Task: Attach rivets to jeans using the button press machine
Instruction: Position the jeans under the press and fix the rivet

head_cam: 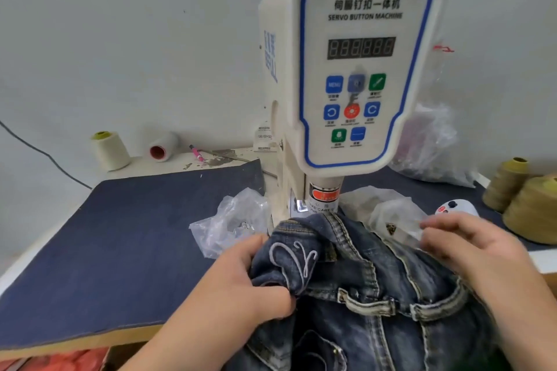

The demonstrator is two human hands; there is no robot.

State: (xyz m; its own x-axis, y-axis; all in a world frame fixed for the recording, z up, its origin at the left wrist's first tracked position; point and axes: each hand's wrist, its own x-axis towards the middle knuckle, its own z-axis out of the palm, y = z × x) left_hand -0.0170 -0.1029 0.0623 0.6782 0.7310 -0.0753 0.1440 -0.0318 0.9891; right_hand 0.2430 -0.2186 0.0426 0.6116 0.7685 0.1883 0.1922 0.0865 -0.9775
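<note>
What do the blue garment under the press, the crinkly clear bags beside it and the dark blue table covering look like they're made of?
The faded blue jeans look like washed denim: pale worn seams, thick contrast stitching. The crinkly clear bags look like thin glossy plastic film, see-through with shiny creases. The dark blue table covering looks like matte woven cloth, possibly denim, laid over a board whose tan edge shows.

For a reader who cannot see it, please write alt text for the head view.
A person's left hand grips dark jeans bunched under a white servo button machine, while the right hand reaches toward a clear plastic bag. Thread cones stand at the right on the dark table cover.
</note>
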